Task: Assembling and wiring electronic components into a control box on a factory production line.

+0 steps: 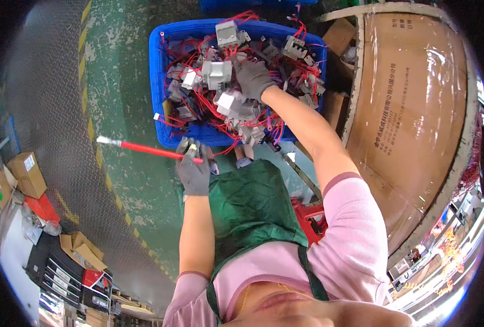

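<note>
My left hand (pixel 194 170), in a grey glove, is closed round a thin red-handled brush (pixel 155 151) in front of the bin. The brush points left, its whitish tip the farthest part from my hand. My right hand (pixel 254 79), gloved too, reaches into the blue bin (pixel 156 82) with its fingers curled down among red wires. What those fingers grip is hidden. Next to them lie a grey boxy part (pixel 216 74) and, farther off, another grey block (pixel 227 34) with red leads. Several similar wired parts fill the bin in a tangle.
A large brown carton (pixel 405 92) under clear film stands close on my right, inside a pale frame (pixel 356 71). On the left, a yellow-striped line (pixel 84 71) crosses the floor. Small cardboard boxes (pixel 28 173) stand farther left. My green apron (pixel 253 201) hangs below the bin.
</note>
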Demonstrator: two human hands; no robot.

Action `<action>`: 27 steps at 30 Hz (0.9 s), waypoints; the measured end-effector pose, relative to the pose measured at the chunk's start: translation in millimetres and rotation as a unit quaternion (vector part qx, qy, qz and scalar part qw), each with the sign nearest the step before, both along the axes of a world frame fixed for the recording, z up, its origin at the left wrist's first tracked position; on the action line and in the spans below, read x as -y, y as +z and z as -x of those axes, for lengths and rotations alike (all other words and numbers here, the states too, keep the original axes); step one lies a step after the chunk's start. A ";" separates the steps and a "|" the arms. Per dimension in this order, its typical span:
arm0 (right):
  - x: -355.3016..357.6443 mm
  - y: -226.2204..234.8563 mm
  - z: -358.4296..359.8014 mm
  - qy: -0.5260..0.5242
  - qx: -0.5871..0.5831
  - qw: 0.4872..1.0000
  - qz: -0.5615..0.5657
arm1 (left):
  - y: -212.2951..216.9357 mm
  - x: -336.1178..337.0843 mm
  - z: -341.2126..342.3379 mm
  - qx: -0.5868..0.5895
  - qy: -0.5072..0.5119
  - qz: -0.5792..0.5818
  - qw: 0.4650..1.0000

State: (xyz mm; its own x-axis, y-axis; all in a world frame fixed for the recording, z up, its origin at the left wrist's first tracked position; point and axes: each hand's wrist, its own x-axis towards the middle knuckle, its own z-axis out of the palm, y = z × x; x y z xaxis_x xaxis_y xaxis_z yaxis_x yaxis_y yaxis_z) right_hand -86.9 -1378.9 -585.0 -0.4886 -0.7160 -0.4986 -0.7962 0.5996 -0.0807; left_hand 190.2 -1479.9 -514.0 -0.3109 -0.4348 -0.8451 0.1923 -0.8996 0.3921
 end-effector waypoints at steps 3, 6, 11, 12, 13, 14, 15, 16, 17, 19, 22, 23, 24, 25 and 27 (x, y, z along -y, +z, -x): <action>18.3 26.6 -4.2 0.004 -0.024 0.997 0.078 | 22.1 7.7 -29.2 0.027 0.031 0.017 0.999; 30.8 70.7 -0.9 0.055 0.011 0.998 0.035 | 44.2 29.5 -77.2 0.046 0.061 0.019 0.997; 35.9 184.4 4.3 0.051 0.057 0.995 -0.057 | 109.1 67.3 -113.4 0.149 0.089 0.021 0.985; 31.7 218.0 5.4 0.064 0.055 0.994 -0.075 | 122.0 73.2 -116.8 0.150 0.088 0.027 0.984; 24.1 241.0 6.1 0.064 0.054 0.994 -0.073 | 135.4 75.5 -116.1 0.150 0.086 0.033 0.984; 15.1 262.4 6.4 0.061 0.054 0.994 -0.071 | 151.3 78.8 -116.2 0.149 0.071 0.042 0.985; 4.8 287.6 8.8 0.054 0.048 0.995 -0.068 | 153.9 82.0 -127.4 0.126 0.063 0.059 0.988; -4.9 318.9 6.9 0.080 0.050 0.995 -0.028 | 151.6 86.1 -134.9 0.096 0.048 0.072 0.992; -5.0 354.9 6.7 0.055 0.087 0.994 -0.044 | 156.9 89.5 -134.7 0.115 0.046 0.073 0.990; -22.6 398.2 10.3 0.057 0.058 0.996 -0.024 | 166.0 90.5 -126.3 0.129 0.035 0.086 0.987; -35.5 503.0 15.5 0.075 0.050 0.995 -0.041 | 178.4 97.0 -110.8 0.115 0.022 0.128 0.985; -45.4 534.5 22.6 0.070 0.033 0.996 -0.034 | 178.0 95.7 -104.3 0.101 0.012 0.144 0.984; -58.8 562.9 23.7 0.063 0.024 0.997 -0.027 | 183.8 92.3 -106.2 0.093 -0.002 0.159 0.983; -69.7 591.6 24.8 0.063 0.015 0.998 -0.017 | 191.0 84.4 -102.7 0.081 0.001 0.164 0.983; -109.5 661.4 30.2 0.091 -0.059 0.990 0.090 | 205.8 58.5 -73.3 0.054 0.021 0.178 0.982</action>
State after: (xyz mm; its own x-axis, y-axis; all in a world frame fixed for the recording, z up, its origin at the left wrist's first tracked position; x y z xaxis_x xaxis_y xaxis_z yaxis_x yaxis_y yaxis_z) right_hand -117.2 -1269.4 76.5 -0.3900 -0.8700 -0.3016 -0.9004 0.4289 -0.0731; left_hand 263.4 -1538.4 -308.2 -0.2034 -0.7191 -0.6645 0.1668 -0.6942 0.7002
